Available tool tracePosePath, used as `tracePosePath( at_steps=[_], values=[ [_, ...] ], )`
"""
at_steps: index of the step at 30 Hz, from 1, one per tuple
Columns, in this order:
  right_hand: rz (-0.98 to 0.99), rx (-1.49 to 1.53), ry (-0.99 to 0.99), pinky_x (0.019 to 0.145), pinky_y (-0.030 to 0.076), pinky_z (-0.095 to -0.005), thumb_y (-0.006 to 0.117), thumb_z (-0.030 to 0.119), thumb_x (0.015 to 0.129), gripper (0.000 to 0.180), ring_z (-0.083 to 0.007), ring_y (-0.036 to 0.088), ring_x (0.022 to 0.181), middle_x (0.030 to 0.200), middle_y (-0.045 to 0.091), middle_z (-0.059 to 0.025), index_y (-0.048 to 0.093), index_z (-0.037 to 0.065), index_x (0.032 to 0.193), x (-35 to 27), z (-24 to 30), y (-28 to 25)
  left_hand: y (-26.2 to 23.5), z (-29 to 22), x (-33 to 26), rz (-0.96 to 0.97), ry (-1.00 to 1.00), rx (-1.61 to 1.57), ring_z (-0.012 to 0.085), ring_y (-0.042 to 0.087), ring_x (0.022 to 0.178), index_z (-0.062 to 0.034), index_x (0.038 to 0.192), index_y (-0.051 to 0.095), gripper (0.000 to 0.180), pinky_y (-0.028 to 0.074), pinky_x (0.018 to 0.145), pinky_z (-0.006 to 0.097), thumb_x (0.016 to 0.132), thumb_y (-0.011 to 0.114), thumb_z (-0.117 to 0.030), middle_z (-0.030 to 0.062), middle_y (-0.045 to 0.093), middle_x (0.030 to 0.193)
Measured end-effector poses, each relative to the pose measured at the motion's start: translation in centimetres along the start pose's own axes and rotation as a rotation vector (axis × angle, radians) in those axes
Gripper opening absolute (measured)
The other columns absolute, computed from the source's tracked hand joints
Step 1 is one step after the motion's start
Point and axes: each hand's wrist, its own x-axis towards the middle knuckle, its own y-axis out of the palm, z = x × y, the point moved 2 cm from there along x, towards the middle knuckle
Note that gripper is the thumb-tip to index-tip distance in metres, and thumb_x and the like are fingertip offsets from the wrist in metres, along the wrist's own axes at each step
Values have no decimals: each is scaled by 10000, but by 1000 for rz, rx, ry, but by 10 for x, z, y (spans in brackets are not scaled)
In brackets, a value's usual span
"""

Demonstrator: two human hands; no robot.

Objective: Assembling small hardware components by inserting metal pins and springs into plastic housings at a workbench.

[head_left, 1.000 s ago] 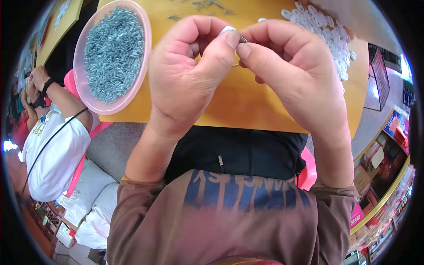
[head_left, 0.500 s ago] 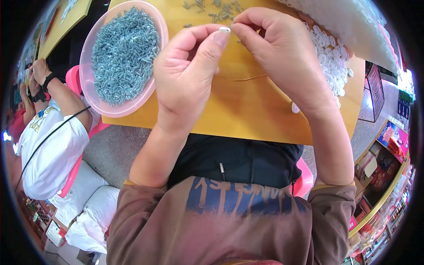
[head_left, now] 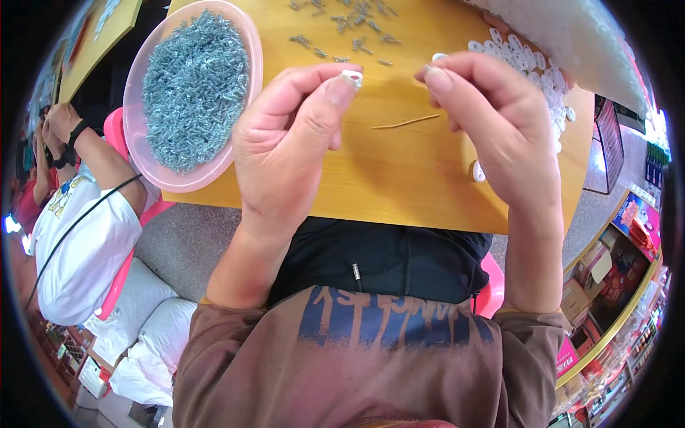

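Pinching: a small white plastic clip (head_left: 351, 75) is held between thumb and forefinger of the left hand (head_left: 289, 153), the other fingers curled loosely; the hand is raised above the counter (head_left: 399, 178).
Right hand: the right hand (head_left: 499, 132) is closed at the fingertips on a tiny part, of which only a glint of metal and a bit of white show at (head_left: 433, 60); whether it is a screw or another clip cannot be told.
Gap: the two hands are held apart, fingertips facing each other over the middle of the counter.
Step in hand: judged as fitting a screw into a clip. It would be done well if the clip were kept steady with its hole turned toward the right fingertips, and the small part were brought in straight, not at a slant, with a light grip so that it is not dropped.
Bowl: a shallow, round, pink plastic bowl (head_left: 143, 160) stands at the far left, heaped with short, threaded, silvery-grey screws (head_left: 193, 89).
Loose screws: a few screws (head_left: 342, 21) are scattered at the far edge.
Clips: a pile of white clips (head_left: 531, 68), smooth and rounded, lies at the far right beside a white plastic bag (head_left: 571, 28).
Stick: a thin stick (head_left: 407, 123) lies between the hands.
Counter: smooth, yellow-orange wood.
Other person: a person in a white shirt (head_left: 78, 235) is seated well to the left.
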Motion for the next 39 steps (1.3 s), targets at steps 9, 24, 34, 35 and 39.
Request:
tracePosePath(
  at_steps=[9,24,34,35,39],
  values=[
    [50,352,-15,520,340,-169,492,138,794,155,-54,425,591,696,504,-17,542,-7,773,-39,-3,1,30,-13,-15,197,-179,-103,39,358,482,66,936,532,229,303,516,177,804,470,-110,60,549,753],
    [126,431,17,504,317,-164,495,105,786,117,-46,399,569,692,489,-14,528,-1,751,-43,-6,-3,44,-12,-17,239,-63,-71,33,358,491,52,850,548,155,279,474,143,794,463,-65,65,532,750],
    [117,419,-5,497,319,-162,491,109,797,123,-41,399,559,679,475,-2,531,-1,759,-39,-3,3,39,-16,-15,204,-23,-7,32,365,498,55,838,550,141,284,481,146,788,467,-48,57,516,734],
    [118,417,-1,497,320,-162,494,115,797,126,-41,399,560,680,474,-1,531,1,760,-39,-2,4,39,-16,-15,203,-12,-7,31,366,499,55,837,550,141,284,481,146,788,469,-49,55,514,732],
    [92,374,-44,494,317,-160,503,109,794,118,-37,396,561,682,472,3,532,0,758,-41,0,4,37,-18,-15,231,69,106,28,365,500,53,833,551,133,281,476,146,787,475,-47,56,512,736]
  ],
)
